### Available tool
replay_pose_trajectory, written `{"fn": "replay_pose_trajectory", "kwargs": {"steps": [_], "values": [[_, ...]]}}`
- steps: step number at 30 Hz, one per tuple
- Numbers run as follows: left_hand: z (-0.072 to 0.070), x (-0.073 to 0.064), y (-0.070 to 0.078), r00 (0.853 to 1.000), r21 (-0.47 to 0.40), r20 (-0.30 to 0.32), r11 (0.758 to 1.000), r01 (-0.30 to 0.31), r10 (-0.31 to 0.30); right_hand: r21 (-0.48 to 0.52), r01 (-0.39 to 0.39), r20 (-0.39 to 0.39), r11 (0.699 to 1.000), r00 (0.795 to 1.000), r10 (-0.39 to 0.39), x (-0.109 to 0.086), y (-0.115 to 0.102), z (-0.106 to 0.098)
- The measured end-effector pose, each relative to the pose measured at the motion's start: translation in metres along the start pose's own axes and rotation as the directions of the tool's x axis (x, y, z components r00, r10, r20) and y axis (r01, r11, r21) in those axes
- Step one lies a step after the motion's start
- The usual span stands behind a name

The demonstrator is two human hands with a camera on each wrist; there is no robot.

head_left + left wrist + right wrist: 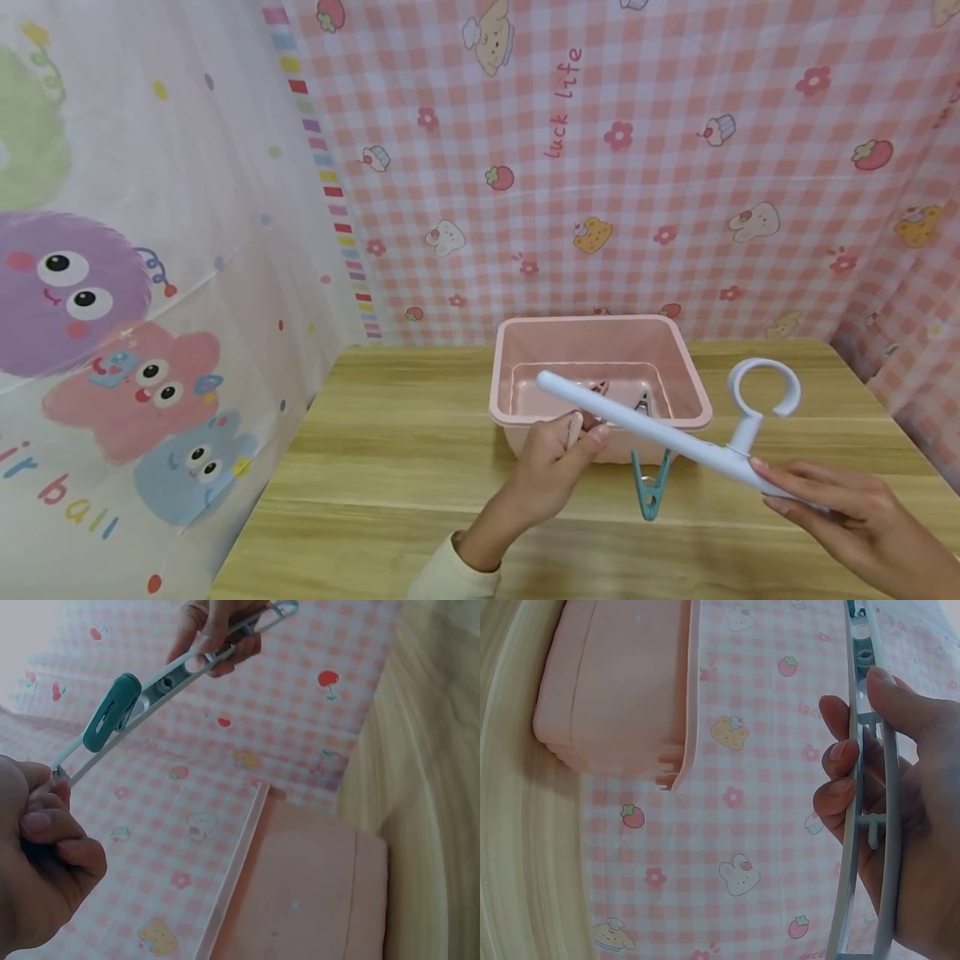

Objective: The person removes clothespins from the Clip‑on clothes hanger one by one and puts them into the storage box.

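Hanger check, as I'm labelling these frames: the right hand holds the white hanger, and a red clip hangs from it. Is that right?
Not quite: the clip is teal, not red, as the left wrist view shows. The rest stands: the right hand holds the white hanger, and the clip hangs from it.

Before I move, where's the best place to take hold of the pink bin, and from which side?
Probably the left rim of the pink bin, from your left: its lip juts outward and shows uncovered, whereas the pale hanger and your left hand overlap the near edge.
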State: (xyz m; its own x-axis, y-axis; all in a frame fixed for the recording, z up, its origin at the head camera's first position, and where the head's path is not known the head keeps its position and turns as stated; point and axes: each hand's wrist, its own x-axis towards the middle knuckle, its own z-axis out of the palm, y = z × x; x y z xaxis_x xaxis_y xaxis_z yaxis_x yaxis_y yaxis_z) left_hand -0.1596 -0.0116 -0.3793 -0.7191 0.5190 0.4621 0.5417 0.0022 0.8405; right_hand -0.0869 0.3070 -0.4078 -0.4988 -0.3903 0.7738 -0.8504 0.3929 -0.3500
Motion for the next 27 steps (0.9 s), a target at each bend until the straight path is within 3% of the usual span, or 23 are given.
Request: {"fn": "replay_pose_trajectory", "kwargs": {"steps": [2,6,13,15,16,20,22,24,27], "values": [[-0.001,0.0,-0.001,0.999,0.147,-0.017,0.988,-0.038,0.041,-0.006,-0.003,0.006,1.0,1.0,0.003,-0.001,0.001,0.0],[-0.002,-0.001,-0.002,0.993,0.383,-0.018,0.919,-0.099,0.114,-0.039,-0.022,0.032,0.999,0.999,0.023,-0.002,0.0,-0.002],[0.001,-0.001,-0.005,0.976,0.578,-0.024,0.8,-0.162,0.215,-0.106,-0.024,0.027,0.994,0.999,0.027,0.001,-0.004,-0.002],[0.001,-0.001,-0.006,0.963,0.654,-0.022,0.732,-0.19,0.269,-0.109,-0.015,0.007,0.994,1.0,0.016,0.003,-0.004,-0.001],[0.001,0.0,-0.007,0.952,0.697,-0.019,0.687,-0.205,0.304,-0.108,-0.01,-0.005,0.994,1.0,0.009,0.003,-0.004,0.0],[0.002,0.0,-0.011,0.894,0.855,0.014,0.458,-0.243,0.448,-0.116,-0.012,-0.014,0.993,1.0,0.01,0.005,-0.004,0.001],[0.002,0.001,-0.012,0.87,0.898,0.03,0.37,-0.24,0.493,-0.13,-0.032,0.004,0.991,0.999,0.033,0.004,-0.006,0.0],[0.002,0.001,-0.012,0.86,0.915,0.04,0.327,-0.236,0.509,-0.141,-0.055,0.027,0.989,0.998,0.06,0.004,-0.008,-0.002],[0.002,0.002,-0.011,0.864,0.914,0.041,0.33,-0.236,0.502,-0.159,-0.081,0.042,0.984,0.995,0.089,0.003,-0.009,-0.004]]}}
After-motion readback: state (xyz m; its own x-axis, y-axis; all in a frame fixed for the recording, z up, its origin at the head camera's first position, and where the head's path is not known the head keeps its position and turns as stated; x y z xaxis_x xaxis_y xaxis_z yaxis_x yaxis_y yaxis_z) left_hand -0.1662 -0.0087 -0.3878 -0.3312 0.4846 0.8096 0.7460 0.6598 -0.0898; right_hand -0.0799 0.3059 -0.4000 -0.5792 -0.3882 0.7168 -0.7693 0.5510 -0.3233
